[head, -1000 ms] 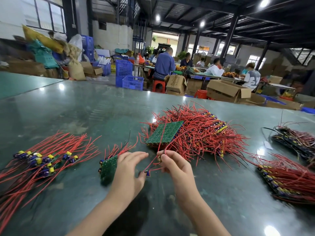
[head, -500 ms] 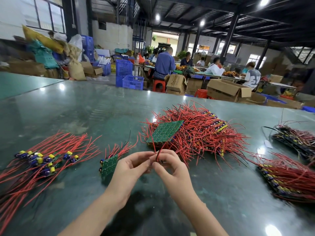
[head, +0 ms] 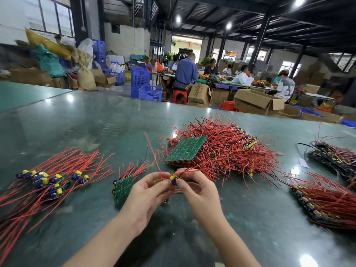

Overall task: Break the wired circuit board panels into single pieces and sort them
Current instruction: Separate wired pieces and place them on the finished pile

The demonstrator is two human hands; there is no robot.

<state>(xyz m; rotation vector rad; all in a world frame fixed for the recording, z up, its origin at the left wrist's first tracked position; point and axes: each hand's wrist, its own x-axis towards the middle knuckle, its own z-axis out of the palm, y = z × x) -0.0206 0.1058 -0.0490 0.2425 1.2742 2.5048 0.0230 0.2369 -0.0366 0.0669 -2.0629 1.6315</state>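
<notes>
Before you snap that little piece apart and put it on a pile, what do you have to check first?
1. Both hands hold the small piece: left hand and right hand pinch it. Ok.
2. Its red wires run clear of the big heap: cannot tell.
3. Sorted pile on the left has room beside it: ok.
4. Green panel piece lies by the left hand, ready for later: ok.
5. Piece already split to a single: cannot tell.

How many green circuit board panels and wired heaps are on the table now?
Flat green circuit board panels, bare side up: 2
Heaps of red-wired pieces: 4
Small piece pinched by both hands: 1
Total: 7
</notes>
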